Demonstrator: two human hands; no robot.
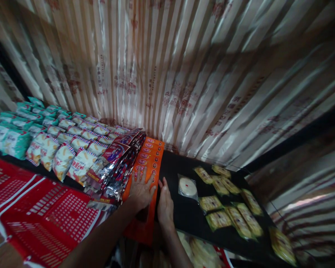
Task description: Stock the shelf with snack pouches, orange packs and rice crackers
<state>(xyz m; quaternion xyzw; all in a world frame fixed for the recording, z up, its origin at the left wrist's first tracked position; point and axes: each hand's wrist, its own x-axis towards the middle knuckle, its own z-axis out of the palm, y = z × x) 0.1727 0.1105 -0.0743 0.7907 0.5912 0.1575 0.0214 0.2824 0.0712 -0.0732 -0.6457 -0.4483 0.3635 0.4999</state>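
Observation:
An orange sheet of snack packs (150, 150), printed with rows of oval logos, lies on a black shelf (175, 167) and hangs over its front edge. My left hand (141, 190) rests flat on the sheet, fingers spread. Along the sheet's right edge stands my right hand (165, 204), fingers stretched out with the palm turned toward the sheet. Purple and silver snack packets (120, 156) are stacked just left of the sheet. To the right of my right hand lies a round white item in a clear wrapper (187, 186).
White and yellow snack bags (80, 163) and green bags (15, 143) stand in rows at left. Red plastic baskets (58, 208) sit below the shelf's front edge. Several yellow wrapped packs (240, 221) lie scattered at right. A striped plastic curtain (167, 74) hangs behind the shelf.

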